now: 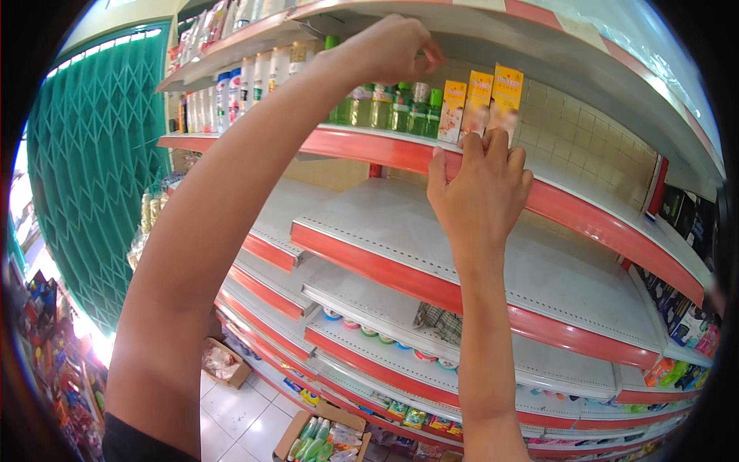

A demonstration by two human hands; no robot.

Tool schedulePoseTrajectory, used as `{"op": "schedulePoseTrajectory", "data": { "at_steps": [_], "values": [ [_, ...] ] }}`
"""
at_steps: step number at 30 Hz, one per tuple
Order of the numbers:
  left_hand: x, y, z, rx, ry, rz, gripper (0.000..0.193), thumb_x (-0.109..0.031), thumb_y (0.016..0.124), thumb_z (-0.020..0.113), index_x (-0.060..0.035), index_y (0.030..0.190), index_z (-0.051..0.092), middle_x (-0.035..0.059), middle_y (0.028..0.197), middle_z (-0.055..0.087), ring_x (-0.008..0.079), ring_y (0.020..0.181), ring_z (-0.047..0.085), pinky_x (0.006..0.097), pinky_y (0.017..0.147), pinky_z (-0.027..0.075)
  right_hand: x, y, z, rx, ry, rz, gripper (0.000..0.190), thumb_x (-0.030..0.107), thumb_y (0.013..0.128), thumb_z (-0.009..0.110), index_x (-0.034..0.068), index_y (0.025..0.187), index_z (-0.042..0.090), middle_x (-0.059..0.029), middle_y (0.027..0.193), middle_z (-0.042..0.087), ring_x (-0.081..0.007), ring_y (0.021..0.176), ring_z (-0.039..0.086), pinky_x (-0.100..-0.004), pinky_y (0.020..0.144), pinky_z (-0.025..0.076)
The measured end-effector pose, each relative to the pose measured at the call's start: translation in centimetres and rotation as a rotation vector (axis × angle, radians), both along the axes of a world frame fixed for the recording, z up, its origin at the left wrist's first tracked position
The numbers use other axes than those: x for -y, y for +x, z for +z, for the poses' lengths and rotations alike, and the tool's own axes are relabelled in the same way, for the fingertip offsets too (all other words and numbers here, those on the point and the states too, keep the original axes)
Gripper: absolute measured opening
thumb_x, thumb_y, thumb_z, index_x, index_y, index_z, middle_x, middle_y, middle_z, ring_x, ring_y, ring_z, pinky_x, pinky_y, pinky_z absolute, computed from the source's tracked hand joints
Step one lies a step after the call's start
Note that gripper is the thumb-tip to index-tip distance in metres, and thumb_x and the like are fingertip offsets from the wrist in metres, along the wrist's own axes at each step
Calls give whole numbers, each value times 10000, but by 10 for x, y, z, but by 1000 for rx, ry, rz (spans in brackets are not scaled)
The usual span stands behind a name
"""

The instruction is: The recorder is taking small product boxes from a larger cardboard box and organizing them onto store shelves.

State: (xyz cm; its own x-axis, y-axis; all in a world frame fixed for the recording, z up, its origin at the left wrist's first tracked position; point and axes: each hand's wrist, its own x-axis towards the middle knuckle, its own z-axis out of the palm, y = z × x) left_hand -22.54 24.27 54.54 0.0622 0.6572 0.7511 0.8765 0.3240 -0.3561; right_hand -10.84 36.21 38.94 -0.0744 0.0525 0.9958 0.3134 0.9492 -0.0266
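Observation:
My left hand (398,49) is raised above a row of green bottles (381,110) on the upper shelf. Its fingers are loosely bent, slightly blurred, with nothing visible between them. My right hand (485,179) is at the red front lip of the same shelf, fingers spread and bent before the yellow boxes. The tallest yellow box (507,86) stands at the right end of three upright boxes. Beside it are a middle box (479,95) and a shorter one (452,110). My fingers hide the lower parts of the two right boxes; whether they touch them I cannot tell.
White shampoo-like bottles (228,98) stand farther left. Lower shelves (381,225) with red fronts project outward. On the tiled floor sit a carton of bottles (281,447) and another open carton (236,378). A green folding gate (92,173) closes off the left side.

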Motion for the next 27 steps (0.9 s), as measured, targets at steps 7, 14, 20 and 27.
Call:
{"op": "schedulePoseTrajectory", "data": {
  "at_steps": [7, 14, 20, 27],
  "values": [
    [-22, -17, -11, 66, 3, 71, 242, -151, 864, 651, -82, 1066, 765, 168, 939, 737, 337, 867, 699, 409, 868, 545, -11, 4, -3, 35, 32, -67, 301, 346, 817, 692, 71, 939, 682, -73, 993, 577, -270, 936, 556, -444, 761, 448],
    [-24, -20, -15, 209, 33, -73, 291, -122, 862, 626, -97, 1131, 734, 83, 992, 754, 280, 925, 692, 398, 909, 528, -3, 3, -3, 21, 39, -40, 306, 324, 796, 689, 49, 926, 665, -85, 1028, 569, -270, 924, 529, -428, 756, 417],
    [-25, -5, -16, 267, -54, -10, 320, -155, 856, 661, -158, 1171, 721, 88, 1041, 739, 292, 1073, 655, 415, 947, 512, -7, 2, -5, 12, 42, -83, 275, 322, 809, 681, 74, 925, 655, -65, 1020, 568, -268, 947, 530, -422, 756, 401],
    [-34, -22, -23, 253, -9, -134, 242, -90, 866, 583, -107, 1030, 761, 110, 972, 748, 324, 958, 690, 425, 873, 543, -8, -1, -8, -13, 83, -71, 285, 325, 800, 679, 64, 903, 627, -69, 1006, 557, -262, 921, 517, -419, 754, 402]
  ]
}}
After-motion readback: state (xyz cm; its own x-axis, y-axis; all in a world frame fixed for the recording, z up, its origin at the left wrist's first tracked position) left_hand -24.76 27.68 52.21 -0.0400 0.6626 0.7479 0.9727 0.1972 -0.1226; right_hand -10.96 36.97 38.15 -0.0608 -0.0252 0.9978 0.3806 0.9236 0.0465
